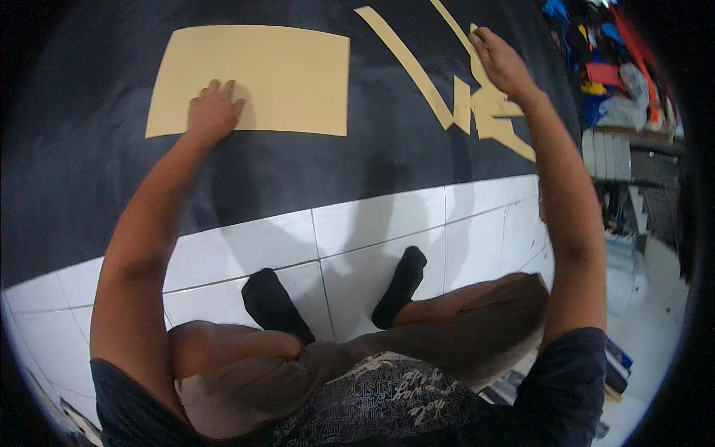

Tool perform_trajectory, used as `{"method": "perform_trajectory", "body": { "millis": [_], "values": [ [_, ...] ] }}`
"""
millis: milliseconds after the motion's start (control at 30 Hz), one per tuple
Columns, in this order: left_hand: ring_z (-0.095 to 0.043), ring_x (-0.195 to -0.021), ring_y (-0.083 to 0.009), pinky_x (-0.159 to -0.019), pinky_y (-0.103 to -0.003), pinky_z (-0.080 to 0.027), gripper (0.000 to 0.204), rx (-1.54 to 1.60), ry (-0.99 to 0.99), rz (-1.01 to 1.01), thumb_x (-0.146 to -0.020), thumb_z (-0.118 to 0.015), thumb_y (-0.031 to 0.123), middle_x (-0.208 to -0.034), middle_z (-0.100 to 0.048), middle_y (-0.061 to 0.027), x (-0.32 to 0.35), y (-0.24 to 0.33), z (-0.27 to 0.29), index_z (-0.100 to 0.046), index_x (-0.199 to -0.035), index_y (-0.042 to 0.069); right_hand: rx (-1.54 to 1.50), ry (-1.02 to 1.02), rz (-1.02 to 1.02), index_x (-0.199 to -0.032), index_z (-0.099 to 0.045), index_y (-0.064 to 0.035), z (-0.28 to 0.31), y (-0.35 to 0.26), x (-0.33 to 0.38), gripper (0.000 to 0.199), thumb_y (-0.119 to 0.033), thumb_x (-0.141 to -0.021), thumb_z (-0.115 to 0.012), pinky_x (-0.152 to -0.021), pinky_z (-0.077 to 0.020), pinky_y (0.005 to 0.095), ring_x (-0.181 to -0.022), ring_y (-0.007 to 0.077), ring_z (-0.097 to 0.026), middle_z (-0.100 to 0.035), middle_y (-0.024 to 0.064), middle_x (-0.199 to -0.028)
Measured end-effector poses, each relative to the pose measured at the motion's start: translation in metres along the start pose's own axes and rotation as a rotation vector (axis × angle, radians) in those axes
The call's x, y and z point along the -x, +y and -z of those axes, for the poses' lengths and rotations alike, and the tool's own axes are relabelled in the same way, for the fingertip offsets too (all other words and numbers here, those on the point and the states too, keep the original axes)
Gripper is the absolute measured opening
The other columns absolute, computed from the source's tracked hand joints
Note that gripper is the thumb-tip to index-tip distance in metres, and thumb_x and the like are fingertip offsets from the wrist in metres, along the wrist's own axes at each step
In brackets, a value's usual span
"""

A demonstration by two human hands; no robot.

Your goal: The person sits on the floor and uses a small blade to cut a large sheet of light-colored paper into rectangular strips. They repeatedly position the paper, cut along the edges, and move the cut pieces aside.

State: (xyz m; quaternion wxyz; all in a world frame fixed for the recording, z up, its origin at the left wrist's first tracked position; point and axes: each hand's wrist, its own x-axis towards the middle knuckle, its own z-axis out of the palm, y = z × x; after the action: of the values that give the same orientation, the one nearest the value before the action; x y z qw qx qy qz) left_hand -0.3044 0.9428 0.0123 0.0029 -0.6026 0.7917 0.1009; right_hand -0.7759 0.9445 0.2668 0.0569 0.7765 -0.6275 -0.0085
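A large rectangular pale-yellow sheet [290,82] lies flat on black fabric [298,167]. My left hand [214,112] rests on its near part with fingers spread, touching nothing else. To the right, several cut pieces of the same yellow material lie close together. My right hand [503,63] is over them, its fingers drawn together at a curved yellow strip [479,68]. The far tip of that strip shows beside the fingertips. Between the hands lie a long yellow strip [406,67] and a small four-sided piece [462,104]. My right forearm partly covers a wider irregular piece [495,128].
White floor tiles [387,216] begin at the fabric's near edge, where my feet in black socks [275,302] stand. Along the right side are piled coloured items [596,74], a crumpled clear plastic bag [634,97] and pale stacked boxes [607,155].
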Motion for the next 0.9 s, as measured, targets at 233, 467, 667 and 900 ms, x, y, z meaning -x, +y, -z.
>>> {"method": "perform_trajectory", "body": {
  "millis": [233,467,667,900],
  "values": [
    [-0.061,-0.120,-0.0363,-0.100,-0.051,-0.050,0.052,0.114,0.134,0.058,-0.095,-0.065,0.035,-0.133,-0.059,-0.0190,0.016,-0.017,0.028,-0.055,-0.140,0.010,0.053,-0.171,0.132,-0.132,-0.053,-0.0054,0.055,-0.054,-0.056,0.042,-0.039,-0.111,-0.040,-0.103,-0.0487,0.0441,-0.120,0.0345,-0.063,-0.065,0.0190,-0.127],
    [-0.061,-0.118,-0.0391,-0.100,-0.049,-0.050,0.048,0.170,0.306,0.019,-0.092,-0.068,0.032,-0.132,-0.061,-0.0202,0.053,-0.074,0.035,-0.062,-0.132,0.007,0.005,-0.135,0.061,-0.133,-0.056,-0.0073,-0.033,0.007,-0.032,0.035,-0.030,-0.108,-0.048,-0.096,-0.0517,0.0502,-0.116,0.0419,-0.064,-0.066,0.0221,-0.125],
    [-0.054,-0.129,-0.0372,-0.105,-0.047,-0.047,0.050,0.191,0.017,0.135,-0.093,-0.071,0.031,-0.141,-0.053,-0.0193,0.099,-0.091,0.051,-0.060,-0.135,0.007,-0.221,-0.337,-0.083,-0.129,-0.058,-0.0036,-0.169,0.086,0.053,0.034,-0.027,-0.106,-0.049,-0.102,-0.0470,0.0476,-0.119,0.0424,-0.059,-0.062,0.0245,-0.127],
    [-0.052,-0.133,-0.0363,-0.110,-0.047,-0.046,0.052,0.080,-0.240,0.208,-0.092,-0.072,0.029,-0.145,-0.051,-0.0169,0.107,-0.078,0.109,-0.058,-0.139,0.011,-0.313,0.006,-0.072,-0.133,-0.056,-0.0068,-0.255,0.037,0.052,0.037,-0.028,-0.102,-0.054,-0.098,-0.0493,0.0513,-0.120,0.0429,-0.058,-0.060,0.0226,-0.130]
  ]
}}
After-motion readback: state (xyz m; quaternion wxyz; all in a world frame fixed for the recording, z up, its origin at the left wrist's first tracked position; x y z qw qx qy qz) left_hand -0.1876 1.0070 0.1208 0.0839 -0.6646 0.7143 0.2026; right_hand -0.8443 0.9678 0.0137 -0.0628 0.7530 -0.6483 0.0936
